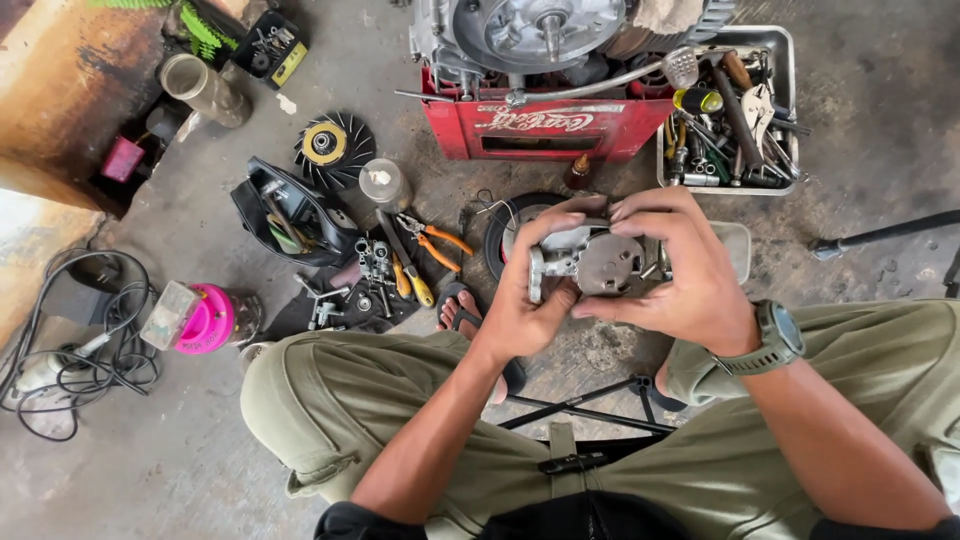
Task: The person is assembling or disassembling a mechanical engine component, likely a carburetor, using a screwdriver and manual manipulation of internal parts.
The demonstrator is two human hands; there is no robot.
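Both of my hands hold a small grey metal engine part (592,262) above my knees. My left hand (525,300) grips its left side, thumb and fingers wrapped around a metal bracket. My right hand (680,270) covers its right side, fingers curled over the top, a watch on that wrist. Below the part, on the concrete floor, lies a black round cover (505,225), partly hidden by my hands.
A red crate (540,130) carries an engine block (540,30). To its right stands a metal tray (785,110) of tools. On the floor at left lie orange-handled pliers (440,245), a black tool pouch (285,215), a fan wheel (332,148), a pink container (205,320) and cables (80,350).
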